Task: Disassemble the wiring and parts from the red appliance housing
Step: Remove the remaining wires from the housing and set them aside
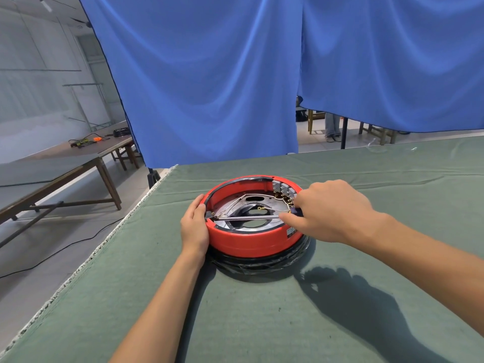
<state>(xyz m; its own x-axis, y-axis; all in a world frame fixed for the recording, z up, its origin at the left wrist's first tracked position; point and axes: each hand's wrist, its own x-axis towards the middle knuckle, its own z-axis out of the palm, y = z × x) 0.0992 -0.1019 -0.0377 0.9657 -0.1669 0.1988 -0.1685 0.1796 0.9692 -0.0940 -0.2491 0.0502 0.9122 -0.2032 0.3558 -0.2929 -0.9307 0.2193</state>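
Observation:
A round red appliance housing lies open side up on the green-covered table, with a black ring under it. Inside are a metal plate, thin wires and a grey terminal block at the far right rim. My left hand grips the housing's left rim, thumb over the edge. My right hand holds the handle of a long screwdriver. Its shaft lies across the housing, and the tip sits at the left inner wall near my left thumb.
A blue curtain hangs behind the table's far edge. The table's left edge drops to the floor. Further left stand long wooden tables with cables on them. A cable runs over the floor. Chairs and a person's legs show under the curtain.

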